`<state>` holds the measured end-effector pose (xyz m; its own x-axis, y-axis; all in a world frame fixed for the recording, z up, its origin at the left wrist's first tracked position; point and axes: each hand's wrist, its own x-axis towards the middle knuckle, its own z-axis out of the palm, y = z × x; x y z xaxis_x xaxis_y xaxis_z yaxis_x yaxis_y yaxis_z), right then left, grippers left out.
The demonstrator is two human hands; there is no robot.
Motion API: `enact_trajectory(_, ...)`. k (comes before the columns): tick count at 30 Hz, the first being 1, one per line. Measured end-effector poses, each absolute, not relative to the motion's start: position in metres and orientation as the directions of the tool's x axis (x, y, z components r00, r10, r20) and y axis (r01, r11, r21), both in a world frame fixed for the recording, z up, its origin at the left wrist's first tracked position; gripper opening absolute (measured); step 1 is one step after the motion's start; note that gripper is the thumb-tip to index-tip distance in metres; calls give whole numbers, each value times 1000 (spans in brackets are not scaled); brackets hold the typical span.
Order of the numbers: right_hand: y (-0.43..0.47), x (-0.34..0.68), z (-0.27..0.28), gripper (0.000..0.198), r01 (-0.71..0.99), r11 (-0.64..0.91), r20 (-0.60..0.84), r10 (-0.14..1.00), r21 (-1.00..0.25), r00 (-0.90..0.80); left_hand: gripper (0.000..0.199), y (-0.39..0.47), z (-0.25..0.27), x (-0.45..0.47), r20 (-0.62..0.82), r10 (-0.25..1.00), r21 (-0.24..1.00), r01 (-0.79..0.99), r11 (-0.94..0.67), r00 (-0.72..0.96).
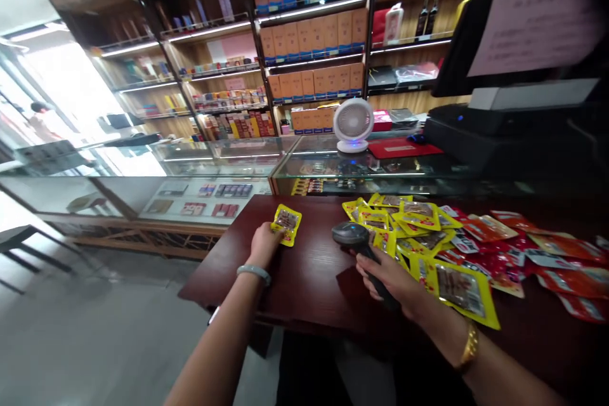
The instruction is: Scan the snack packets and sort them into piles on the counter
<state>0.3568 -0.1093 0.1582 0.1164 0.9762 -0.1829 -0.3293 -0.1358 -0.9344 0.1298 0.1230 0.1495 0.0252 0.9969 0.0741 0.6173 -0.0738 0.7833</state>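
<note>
My left hand is closed on the edge of a yellow snack packet with a clear window, over the left part of the dark red wooden table. In my right hand is a black handheld barcode scanner, its handle wrapped by my fingers and its head tilted toward the left. Just beyond and beside the right hand lies a heap of yellow snack packets. One larger yellow packet rests next to my right forearm.
Red and orange packets are piled at the right. Behind the table stands a glass display counter bearing a small white fan and a red mat. A monitor rises at the right; a dark stool stands far left.
</note>
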Motion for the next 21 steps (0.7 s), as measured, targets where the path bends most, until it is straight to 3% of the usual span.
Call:
enact_trajectory(2,-120,372,158,46,-329,-130,-187,971,-936,151,60,124,156,146,227,974,564,816,-129,-3)
enact_trajectory(4,-129,385,158,42,-323,-120,-186,965,-939,184,70,115,160,174,343,935,346,912,-220,95)
enact_trajectory(8,-141,404,161,42,-326,-119,-207,946,-938,250,59,82,159,245,191,857,227,828,-513,479)
enact_trajectory(11,-146,414,161,42,-336,-130,-232,930,-933,284,62,63,154,283,70,819,182,800,-571,569)
enact_trajectory(16,-152,421,159,40,-329,-147,-254,916,-933,311,48,61,143,292,-16,829,311,790,-528,560)
enact_trajectory(21,-147,415,163,45,-321,-156,-247,932,-934,265,24,65,134,277,62,846,678,600,-425,529)
